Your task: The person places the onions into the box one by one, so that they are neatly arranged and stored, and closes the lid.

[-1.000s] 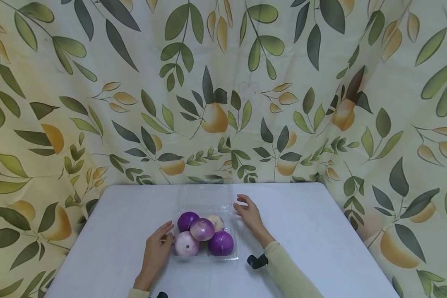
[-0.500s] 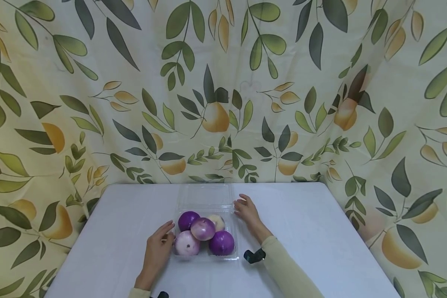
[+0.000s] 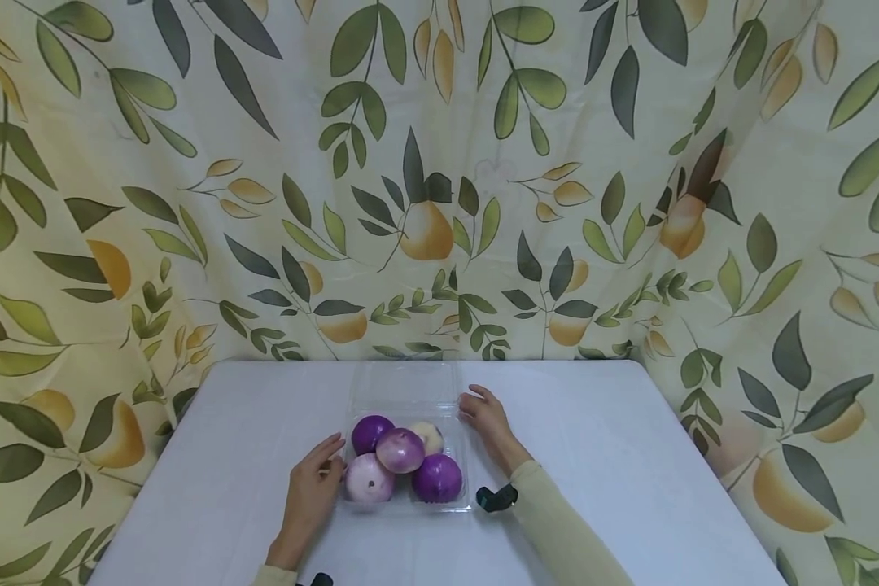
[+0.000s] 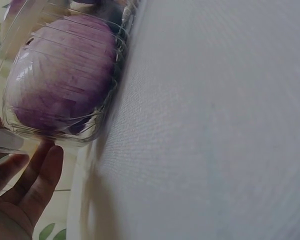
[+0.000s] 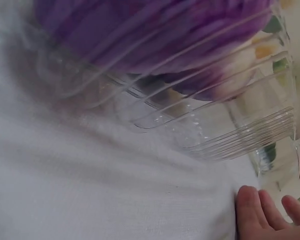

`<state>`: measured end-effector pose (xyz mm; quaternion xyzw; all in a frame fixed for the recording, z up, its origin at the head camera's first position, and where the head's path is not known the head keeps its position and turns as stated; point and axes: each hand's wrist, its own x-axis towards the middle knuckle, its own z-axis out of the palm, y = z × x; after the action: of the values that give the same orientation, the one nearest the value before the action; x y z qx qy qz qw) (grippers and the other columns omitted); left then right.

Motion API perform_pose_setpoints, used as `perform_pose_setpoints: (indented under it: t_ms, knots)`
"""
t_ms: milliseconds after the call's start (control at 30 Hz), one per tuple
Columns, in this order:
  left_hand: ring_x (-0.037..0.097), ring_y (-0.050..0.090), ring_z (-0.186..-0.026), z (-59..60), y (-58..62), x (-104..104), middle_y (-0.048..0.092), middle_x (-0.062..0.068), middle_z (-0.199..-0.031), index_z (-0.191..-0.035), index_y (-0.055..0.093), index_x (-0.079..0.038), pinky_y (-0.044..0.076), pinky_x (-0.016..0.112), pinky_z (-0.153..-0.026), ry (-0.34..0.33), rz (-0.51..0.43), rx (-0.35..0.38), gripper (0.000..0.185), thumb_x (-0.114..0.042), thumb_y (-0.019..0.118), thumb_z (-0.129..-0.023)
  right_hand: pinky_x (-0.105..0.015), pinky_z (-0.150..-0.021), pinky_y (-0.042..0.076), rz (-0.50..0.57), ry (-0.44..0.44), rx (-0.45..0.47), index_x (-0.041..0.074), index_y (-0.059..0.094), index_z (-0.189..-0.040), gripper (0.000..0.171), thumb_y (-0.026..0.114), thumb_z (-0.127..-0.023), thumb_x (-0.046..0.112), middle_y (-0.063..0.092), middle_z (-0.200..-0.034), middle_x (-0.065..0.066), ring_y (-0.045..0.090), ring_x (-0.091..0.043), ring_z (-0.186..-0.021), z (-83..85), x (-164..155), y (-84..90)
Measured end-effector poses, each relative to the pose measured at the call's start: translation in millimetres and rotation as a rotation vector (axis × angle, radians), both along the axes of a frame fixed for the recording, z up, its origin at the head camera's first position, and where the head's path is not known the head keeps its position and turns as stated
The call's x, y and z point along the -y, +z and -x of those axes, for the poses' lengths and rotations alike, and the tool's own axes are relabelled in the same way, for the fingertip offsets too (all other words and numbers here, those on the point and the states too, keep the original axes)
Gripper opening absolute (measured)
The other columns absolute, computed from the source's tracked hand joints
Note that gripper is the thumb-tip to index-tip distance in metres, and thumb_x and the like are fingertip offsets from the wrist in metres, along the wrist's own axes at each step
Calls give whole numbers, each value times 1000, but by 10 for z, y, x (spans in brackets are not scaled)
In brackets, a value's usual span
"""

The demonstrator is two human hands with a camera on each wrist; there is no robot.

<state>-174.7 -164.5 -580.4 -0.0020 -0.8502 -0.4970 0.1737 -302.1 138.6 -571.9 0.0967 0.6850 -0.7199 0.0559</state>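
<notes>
A clear plastic clamshell box (image 3: 410, 506) stands on the table with its lid (image 3: 404, 384) folded back. It holds several onions: a purple onion (image 3: 436, 478) at front right, a pale-purple onion (image 3: 369, 478) at front left, a dark purple one at back left, a whitish one behind, and a glossy onion (image 3: 400, 450) lying on top. At the box's left side is my left hand (image 3: 311, 480); in the left wrist view its extended fingers (image 4: 47, 170) reach the box's lower corner. My right hand (image 3: 489, 417) is beside the hinge on the right, its fingers (image 5: 247, 205) loosely bent.
A white cloth covers the table (image 3: 593, 423), which ends at a leaf-and-fruit patterned curtain (image 3: 557, 203) behind and at both sides. A black wrist device (image 3: 496, 498) sits by the right sleeve, close to the box's front right corner.
The right forearm and its wrist device have shifted slightly left, closer to the box. The left hand, box and onions look unchanged apart from a small shift of the whole view.
</notes>
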Motion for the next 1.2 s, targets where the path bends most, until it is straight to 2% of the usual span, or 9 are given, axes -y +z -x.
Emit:
perform_pose_setpoints:
  t_ms: [167,367,600,867,1200]
  knots:
    - [5,66,-83,-8,9,3,64,3,-134,-122,68,-5,57,18,-70,7,4,-1,31,-3,59,-93,-32,-97,54,54,43,33,-1,38,-146,51,54,-99,12,52,-140,-26,61,-23,-113,19,-3,-12]
    - [5,66,-83,-29,18,-6,64,1,-134,-123,68,-6,56,18,-70,9,2,16,31,-5,59,-93,-37,-106,48,2,76,31,0,42,-144,49,55,-99,13,51,-143,-24,54,-33,-128,13,-5,-3]
    - [5,66,-83,-59,6,-5,63,2,-135,-123,68,-5,56,18,-71,10,-2,25,31,-4,59,-93,-35,-100,52,-64,75,12,-2,47,-141,46,56,-98,11,53,-141,-24,61,-26,-118,-30,4,13]
    - [8,66,-85,37,30,-55,64,0,-134,-122,69,-7,56,19,-69,-25,1,-30,31,-6,60,-93,-29,-94,55,-67,35,3,1,48,-140,47,59,-95,7,55,-140,-23,63,-25,-115,12,-85,131]
    - [5,64,-85,-43,50,-4,64,3,-134,-122,68,-4,56,20,-71,-14,24,-19,31,-4,60,-92,-30,-89,57,-44,36,-17,1,49,-139,45,59,-94,3,56,-138,-22,64,-22,-108,-12,-15,155]
